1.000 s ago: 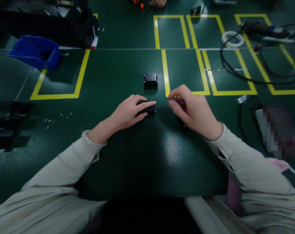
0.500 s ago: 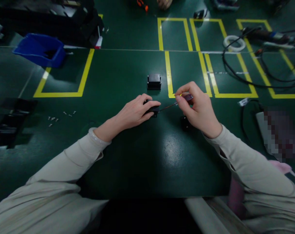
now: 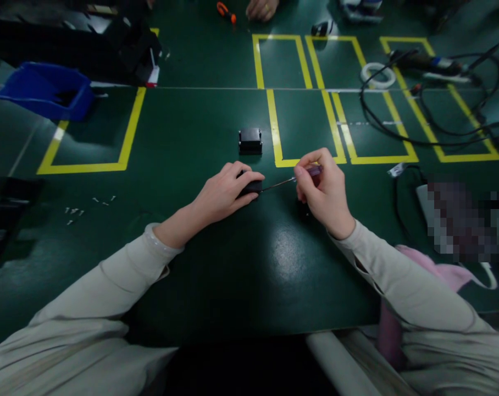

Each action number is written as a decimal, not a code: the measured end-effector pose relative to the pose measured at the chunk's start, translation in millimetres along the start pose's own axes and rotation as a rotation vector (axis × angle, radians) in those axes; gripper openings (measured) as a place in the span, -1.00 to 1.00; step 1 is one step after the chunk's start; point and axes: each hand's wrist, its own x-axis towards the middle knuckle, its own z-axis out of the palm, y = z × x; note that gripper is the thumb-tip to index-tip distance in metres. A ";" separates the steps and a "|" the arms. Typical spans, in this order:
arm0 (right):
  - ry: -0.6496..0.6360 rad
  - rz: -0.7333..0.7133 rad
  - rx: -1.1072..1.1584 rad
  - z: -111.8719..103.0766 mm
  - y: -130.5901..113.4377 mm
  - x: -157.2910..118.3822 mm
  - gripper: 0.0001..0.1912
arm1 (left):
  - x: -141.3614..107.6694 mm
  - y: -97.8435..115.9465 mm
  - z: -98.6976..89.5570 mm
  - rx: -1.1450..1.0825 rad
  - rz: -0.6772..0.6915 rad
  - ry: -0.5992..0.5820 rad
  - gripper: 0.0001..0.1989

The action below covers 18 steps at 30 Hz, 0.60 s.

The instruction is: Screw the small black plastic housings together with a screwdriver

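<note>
My left hand [image 3: 228, 190] is closed around a small black box-shaped part [image 3: 250, 186] on the green table, its fingers over the top and near side. Between thumb and fingers, my right hand [image 3: 324, 184] grips a screwdriver [image 3: 314, 171] by its purple handle. The thin shaft points left, and its tip meets the right end of the black part, where a tiny screw seems to sit. Behind my left hand stands a similar black box [image 3: 250, 141] with small screws at its corners. Another dark part [image 3: 303, 209] lies mostly hidden under my right hand.
Several loose screws [image 3: 74, 211] lie at the left, beside black parts [image 3: 6, 217]. A blue bin [image 3: 47, 91] stands behind them. A cabled power tool [image 3: 428, 61] and white ring [image 3: 378, 75] are back right. A co-worker's hand [image 3: 261, 9] rests near orange-handled pliers [image 3: 226, 12].
The view has shifted, so most things appear farther left. My right hand has turned slightly around the screwdriver, covering more of the dark part beneath; the tip stays at the black part.
</note>
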 end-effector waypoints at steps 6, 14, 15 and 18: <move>0.007 0.048 0.099 1.0 2.0 -2.7 -0.71 | 0.8 4.0 4.8 0.041 -0.014 0.050 -0.64; 0.004 0.094 0.146 1.6 10.9 -2.8 -0.75 | 1.7 2.2 3.6 0.060 -0.015 0.056 -0.65; -0.003 0.094 0.157 1.4 10.9 -2.8 -0.75 | 2.0 1.9 3.3 0.061 -0.015 0.055 -0.65; -0.017 0.090 0.190 1.1 9.9 -2.3 -0.71 | 2.7 1.7 3.1 0.061 -0.017 0.058 -0.65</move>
